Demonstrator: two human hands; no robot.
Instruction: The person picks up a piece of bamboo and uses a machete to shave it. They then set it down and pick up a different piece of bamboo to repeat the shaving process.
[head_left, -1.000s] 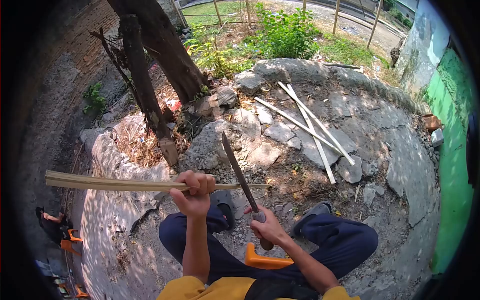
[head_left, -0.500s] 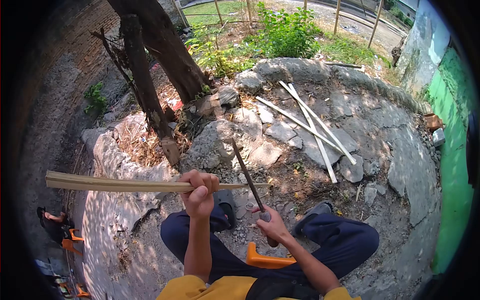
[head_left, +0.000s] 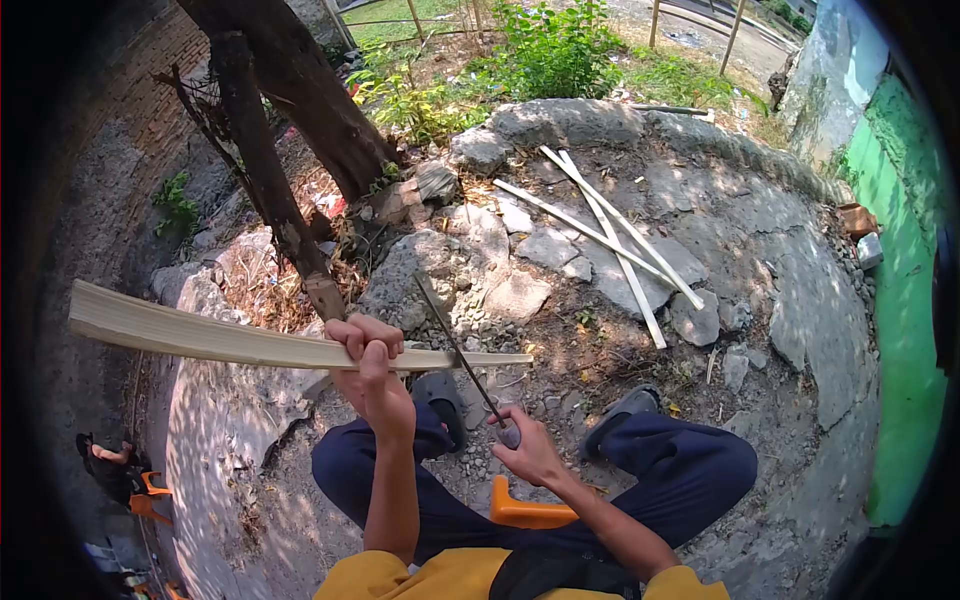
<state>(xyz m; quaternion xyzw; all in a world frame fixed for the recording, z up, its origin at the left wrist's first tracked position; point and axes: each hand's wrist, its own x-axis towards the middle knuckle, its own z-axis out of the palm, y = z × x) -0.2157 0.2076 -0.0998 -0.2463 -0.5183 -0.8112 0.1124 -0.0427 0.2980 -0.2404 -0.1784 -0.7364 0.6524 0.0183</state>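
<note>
A long pale wooden strip [head_left: 210, 336] lies across the view, its wide end at the left. My left hand [head_left: 372, 368] is wrapped round it near the middle. Below and to the right, my right hand [head_left: 527, 447] grips the handle of a long dark blade [head_left: 440, 312], which points up and to the left. The blade crosses the strip right of my left hand and appears to touch it there. The narrow end of the strip sticks out past the blade.
Three pale strips [head_left: 627, 262] lie crossed on the broken concrete ahead. A dark tree trunk [head_left: 310, 95] leans at the upper left. Between my legs is an orange stool edge [head_left: 530, 512]. A person [head_left: 110, 468] sits at the far left. A green wall [head_left: 900, 300] stands right.
The strip has turned to show its broad face, and its left end has swung. My right hand and the blade have moved left, bringing the blade against the strip. The view has shifted slightly.
</note>
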